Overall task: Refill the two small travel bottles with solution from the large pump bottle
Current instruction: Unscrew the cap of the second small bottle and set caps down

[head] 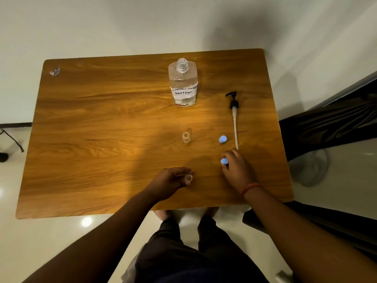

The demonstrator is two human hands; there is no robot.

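Observation:
The large clear bottle (pixel 183 82) with a handwritten "solution" label stands uncapped at the back of the wooden table (pixel 102 119). Its black pump head with a long white tube (pixel 234 117) lies flat to the right. One small clear travel bottle (pixel 186 137) stands open mid-table. My left hand (pixel 171 181) grips the other small travel bottle (pixel 188 178) near the front edge, mouth uncovered. My right hand (pixel 236 170) pinches a blue cap (pixel 224 161) at its fingertips. A second blue cap (pixel 222 139) rests on the table beside the tube's end.
A small shiny wrapper (pixel 54 71) lies at the table's far left corner. A dark fabric-covered seat (pixel 330 123) sits to the right of the table. A white wall runs behind, and my legs (pixel 193 252) stand at the front edge.

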